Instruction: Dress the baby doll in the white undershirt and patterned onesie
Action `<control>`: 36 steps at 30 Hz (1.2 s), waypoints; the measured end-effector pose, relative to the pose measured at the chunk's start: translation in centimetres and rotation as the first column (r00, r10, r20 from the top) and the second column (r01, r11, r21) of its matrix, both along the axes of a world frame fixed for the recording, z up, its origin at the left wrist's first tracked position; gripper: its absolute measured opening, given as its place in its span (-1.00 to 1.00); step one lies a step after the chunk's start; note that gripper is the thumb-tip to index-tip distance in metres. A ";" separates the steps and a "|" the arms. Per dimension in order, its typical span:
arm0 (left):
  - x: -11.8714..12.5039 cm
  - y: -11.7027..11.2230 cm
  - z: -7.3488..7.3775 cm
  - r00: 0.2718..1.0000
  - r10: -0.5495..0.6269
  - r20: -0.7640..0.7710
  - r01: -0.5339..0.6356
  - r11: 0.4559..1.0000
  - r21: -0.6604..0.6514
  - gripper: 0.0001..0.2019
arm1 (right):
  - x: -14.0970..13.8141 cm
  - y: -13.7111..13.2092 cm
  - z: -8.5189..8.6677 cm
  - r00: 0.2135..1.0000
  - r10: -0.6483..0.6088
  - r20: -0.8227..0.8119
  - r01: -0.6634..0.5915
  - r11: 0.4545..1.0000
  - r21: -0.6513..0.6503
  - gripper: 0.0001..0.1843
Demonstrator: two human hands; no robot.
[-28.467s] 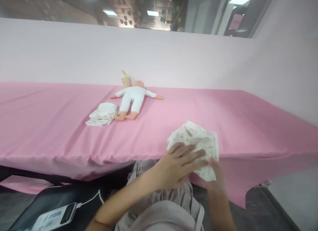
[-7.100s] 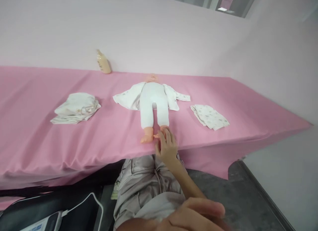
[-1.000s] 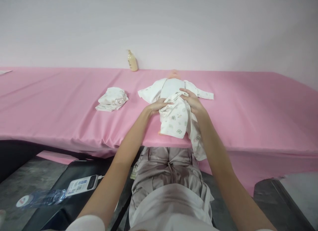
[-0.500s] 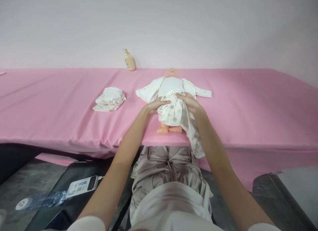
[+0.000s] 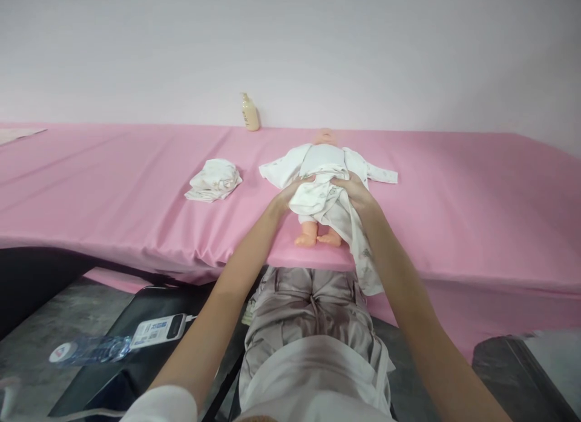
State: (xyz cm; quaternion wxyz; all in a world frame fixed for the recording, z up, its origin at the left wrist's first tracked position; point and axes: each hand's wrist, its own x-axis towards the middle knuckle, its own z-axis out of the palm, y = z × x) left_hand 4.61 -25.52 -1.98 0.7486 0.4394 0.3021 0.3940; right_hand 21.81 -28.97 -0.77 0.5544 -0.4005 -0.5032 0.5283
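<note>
Near the front edge of the tabletop (image 5: 463, 228), the left hand (image 5: 292, 192) and right hand (image 5: 357, 193) pinch opposite sides of a garment (image 5: 325, 199) over the doll (image 5: 322, 158), probably light, soft and floppy, best held by its bunched upper edge.

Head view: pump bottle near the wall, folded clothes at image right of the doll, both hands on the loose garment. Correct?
Side is wrong: the head view shows the folded clothes at image left of the doll. Pump bottle, left hand, right hand and loose garment: as stated.
</note>
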 end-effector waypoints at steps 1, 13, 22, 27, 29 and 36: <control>-0.1 -0.1 0.0 0.999 -0.032 0.018 0.031 0.999 0.023 -0.78 | -0.2 0.3 -0.2 0.998 -0.056 -0.020 0.056 0.998 0.019 -0.61; 1.0 0.6 -1.2 0.973 0.096 0.209 -0.132 0.977 0.166 -0.86 | 0.3 -1.9 0.2 0.975 0.200 0.100 -0.183 0.971 -0.157 -0.48; 1.2 0.9 -1.0 0.990 0.076 0.118 -0.086 0.993 0.079 -0.85 | -1.4 -1.2 0.9 0.982 0.162 -0.099 -0.170 0.982 -0.082 -0.68; 1.0 0.7 -0.9 0.966 -0.007 0.258 -0.010 0.998 0.067 -0.80 | -1.6 -2.1 0.9 0.984 0.163 -0.067 -0.166 0.985 -0.038 -0.56; 0.7 0.5 -0.8 0.959 -0.035 0.280 0.008 0.995 0.098 -0.78 | -1.4 -2.4 1.1 0.979 0.200 -0.034 -0.200 0.980 -0.009 -0.46; -1.4 0.2 -1.0 0.958 -0.279 0.060 0.266 0.949 0.166 -0.40 | -0.4 -2.0 1.0 0.980 0.193 0.041 -0.189 0.978 -0.083 -0.56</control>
